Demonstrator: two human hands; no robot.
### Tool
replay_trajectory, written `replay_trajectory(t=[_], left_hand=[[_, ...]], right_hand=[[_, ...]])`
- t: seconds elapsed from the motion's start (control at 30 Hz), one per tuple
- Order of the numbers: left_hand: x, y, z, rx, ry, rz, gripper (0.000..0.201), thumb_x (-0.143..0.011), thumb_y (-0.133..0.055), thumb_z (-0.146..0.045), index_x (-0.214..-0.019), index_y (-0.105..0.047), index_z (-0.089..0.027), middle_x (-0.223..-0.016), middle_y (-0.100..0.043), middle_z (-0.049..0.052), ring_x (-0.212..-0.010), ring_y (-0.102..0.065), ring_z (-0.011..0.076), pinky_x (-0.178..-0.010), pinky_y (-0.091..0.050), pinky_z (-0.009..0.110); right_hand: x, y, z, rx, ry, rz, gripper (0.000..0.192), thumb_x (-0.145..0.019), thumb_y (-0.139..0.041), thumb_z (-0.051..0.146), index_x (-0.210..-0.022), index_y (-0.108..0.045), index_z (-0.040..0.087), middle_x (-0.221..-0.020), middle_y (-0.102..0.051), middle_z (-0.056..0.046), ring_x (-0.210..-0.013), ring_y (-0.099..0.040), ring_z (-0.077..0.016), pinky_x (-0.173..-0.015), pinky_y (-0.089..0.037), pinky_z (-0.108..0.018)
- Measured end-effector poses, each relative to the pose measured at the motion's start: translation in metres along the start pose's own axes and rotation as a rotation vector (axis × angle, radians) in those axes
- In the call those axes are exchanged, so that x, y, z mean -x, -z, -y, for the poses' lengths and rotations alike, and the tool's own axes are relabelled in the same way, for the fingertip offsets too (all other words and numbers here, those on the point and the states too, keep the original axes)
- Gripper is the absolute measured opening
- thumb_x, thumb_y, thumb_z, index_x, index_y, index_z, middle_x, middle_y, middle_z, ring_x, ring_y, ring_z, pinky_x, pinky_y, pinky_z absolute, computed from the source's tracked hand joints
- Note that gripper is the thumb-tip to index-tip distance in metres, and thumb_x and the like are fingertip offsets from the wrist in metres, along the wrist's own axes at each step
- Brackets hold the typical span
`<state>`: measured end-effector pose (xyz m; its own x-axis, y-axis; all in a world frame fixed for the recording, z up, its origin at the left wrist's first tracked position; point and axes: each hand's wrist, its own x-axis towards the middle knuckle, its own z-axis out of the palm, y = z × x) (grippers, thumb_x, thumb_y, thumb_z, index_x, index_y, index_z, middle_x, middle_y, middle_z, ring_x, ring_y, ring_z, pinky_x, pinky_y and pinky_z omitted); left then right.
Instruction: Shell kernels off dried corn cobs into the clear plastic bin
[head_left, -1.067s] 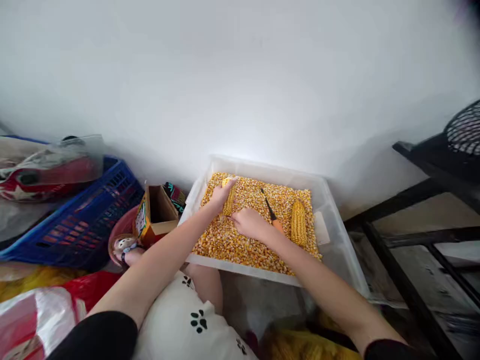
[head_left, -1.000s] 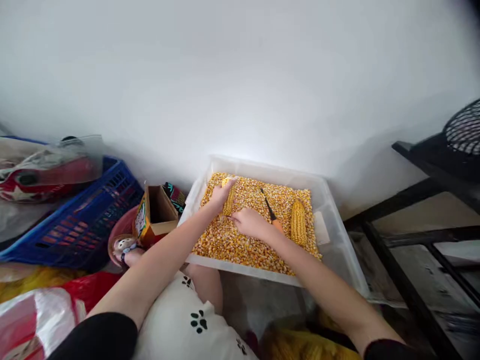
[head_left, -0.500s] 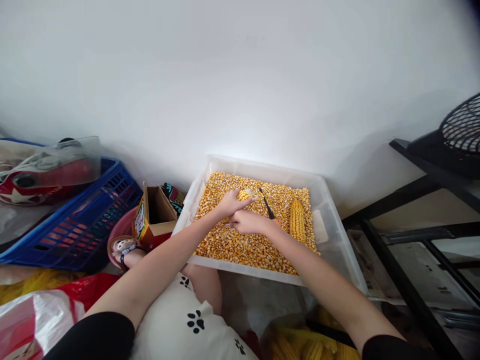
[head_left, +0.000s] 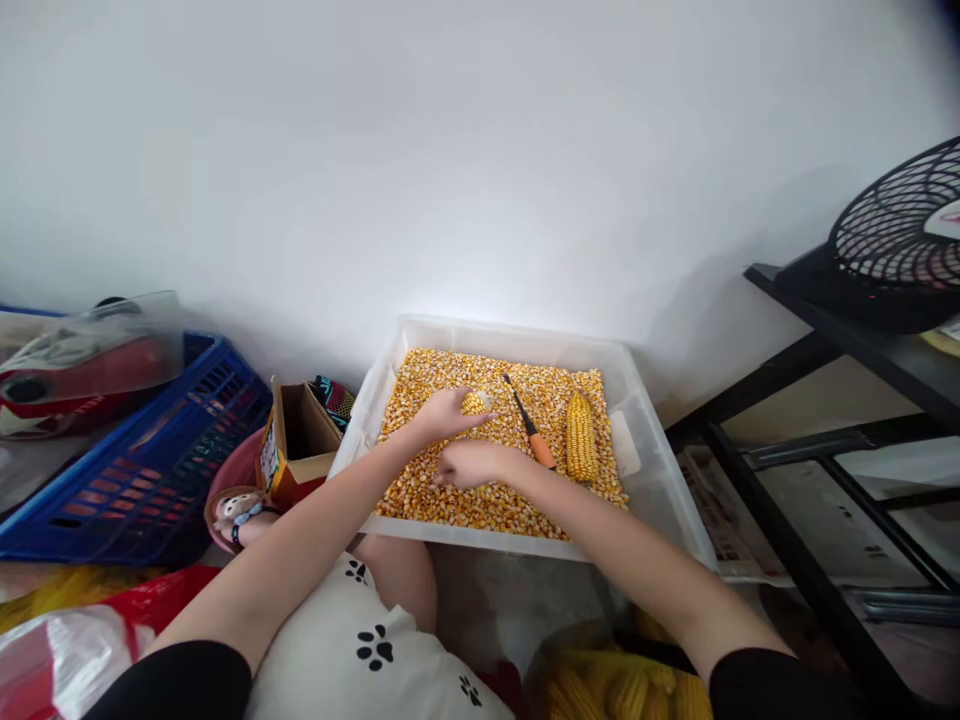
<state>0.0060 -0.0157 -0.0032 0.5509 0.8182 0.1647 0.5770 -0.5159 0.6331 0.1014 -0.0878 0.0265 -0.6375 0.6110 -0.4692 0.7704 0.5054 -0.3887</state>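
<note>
Left hand (head_left: 442, 413) grasps a corn cob (head_left: 474, 403) over loose kernels (head_left: 450, 495) in the tub (head_left: 660, 470); right hand (head_left: 469, 463), near it, grip unclear.

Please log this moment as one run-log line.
left hand: grips corn cob | right hand: on kernels | screwdriver: lying in tub

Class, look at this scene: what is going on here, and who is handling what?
A person sits over a clear plastic tub filled with loose corn kernels. The left hand grips a corn cob above the kernels, and the right hand rests on them just below it. An orange-handled tool and a whole cob lie untouched in the tub.
</note>
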Motion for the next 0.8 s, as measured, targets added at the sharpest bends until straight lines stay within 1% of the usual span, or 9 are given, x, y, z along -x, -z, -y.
replay_trajectory(t=[0.07,0.13,0.2,0.3,0.4,0.47,0.57,0.67,0.8], left_hand=[[-0.001,0.001,0.002,0.043,0.067,-0.064,0.04,-0.062,-0.065,-0.056,-0.064,-0.051,-0.018,-0.05,-0.044,-0.004,-0.052,-0.043,0.0128,-0.052,-0.029,0.025],[-0.004,0.004,0.006,0.126,0.171,-0.166,0.043,-0.063,-0.063,-0.059,-0.061,-0.049,-0.018,-0.051,-0.044,-0.003,-0.052,-0.042,0.0124,-0.051,-0.029,0.024],[-0.007,0.008,0.011,0.26,0.262,-0.248,0.046,-0.064,-0.061,-0.061,-0.061,-0.049,-0.017,-0.053,-0.046,-0.002,-0.053,-0.044,0.0126,-0.052,-0.031,0.024],[-0.009,0.013,0.016,0.525,0.344,-0.291,0.048,-0.063,-0.061,-0.063,-0.07,-0.055,-0.015,-0.062,-0.056,0.001,-0.06,-0.052,0.0156,-0.056,-0.039,0.025],[-0.009,0.016,0.014,0.728,0.421,-0.298,0.051,-0.06,-0.065,-0.061,-0.077,-0.057,-0.014,-0.065,-0.061,0.004,-0.063,-0.057,0.0183,-0.058,-0.043,0.027],[-0.008,0.017,0.01,0.832,0.455,-0.267,0.05,-0.061,-0.066,-0.061,-0.078,-0.056,-0.015,-0.064,-0.061,0.004,-0.059,-0.057,0.0178,-0.055,-0.045,0.027],[-0.008,0.016,0.007,0.951,0.45,-0.208,0.048,-0.064,-0.064,-0.06,-0.079,-0.055,-0.015,-0.061,-0.06,0.004,-0.05,-0.056,0.0159,-0.049,-0.045,0.028],[-0.009,0.015,0.007,0.966,0.438,-0.217,0.047,-0.065,-0.064,-0.059,-0.079,-0.054,-0.015,-0.058,-0.059,0.003,-0.049,-0.055,0.0152,-0.047,-0.045,0.027],[-0.008,0.015,0.007,0.906,0.419,-0.236,0.046,-0.066,-0.063,-0.06,-0.078,-0.054,-0.016,-0.061,-0.058,0.002,-0.051,-0.054,0.0142,-0.051,-0.045,0.027]], right_hand=[[0.0,0.001,-0.003,-0.002,-0.009,-0.103,0.025,-0.083,-0.046,0.023,-0.081,-0.069,0.012,-0.073,-0.068,-0.008,-0.054,-0.05,-0.0131,-0.051,-0.03,-0.024],[0.003,0.004,-0.009,-0.028,-0.011,-0.207,0.027,-0.085,-0.045,0.025,-0.078,-0.069,0.013,-0.072,-0.068,-0.007,-0.057,-0.051,-0.0131,-0.053,-0.03,-0.024],[0.008,0.006,-0.016,-0.06,-0.01,-0.298,0.028,-0.086,-0.045,0.027,-0.076,-0.068,0.015,-0.073,-0.067,-0.006,-0.06,-0.051,-0.0129,-0.055,-0.03,-0.023],[0.013,0.007,-0.024,-0.087,-0.039,-0.391,0.029,-0.088,-0.045,0.028,-0.076,-0.068,0.016,-0.073,-0.067,-0.005,-0.061,-0.051,-0.0121,-0.057,-0.03,-0.022],[0.013,0.007,-0.027,-0.095,-0.073,-0.392,0.027,-0.088,-0.046,0.027,-0.077,-0.068,0.016,-0.074,-0.067,-0.005,-0.062,-0.051,-0.0115,-0.057,-0.03,-0.022],[0.011,0.006,-0.026,-0.088,-0.075,-0.374,0.026,-0.088,-0.047,0.026,-0.077,-0.068,0.016,-0.075,-0.068,-0.005,-0.061,-0.051,-0.0112,-0.057,-0.029,-0.021],[0.009,0.005,-0.024,-0.07,-0.077,-0.361,0.025,-0.087,-0.047,0.026,-0.078,-0.068,0.016,-0.075,-0.068,-0.004,-0.061,-0.051,-0.0111,-0.056,-0.029,-0.021],[0.007,0.003,-0.022,-0.063,-0.099,-0.362,0.025,-0.088,-0.047,0.027,-0.081,-0.068,0.016,-0.077,-0.068,-0.005,-0.063,-0.053,-0.0116,-0.057,-0.03,-0.021],[0.005,0.001,-0.021,-0.065,-0.082,-0.361,0.026,-0.088,-0.046,0.027,-0.082,-0.069,0.016,-0.08,-0.069,-0.006,-0.067,-0.056,-0.0128,-0.059,-0.032,-0.022]])
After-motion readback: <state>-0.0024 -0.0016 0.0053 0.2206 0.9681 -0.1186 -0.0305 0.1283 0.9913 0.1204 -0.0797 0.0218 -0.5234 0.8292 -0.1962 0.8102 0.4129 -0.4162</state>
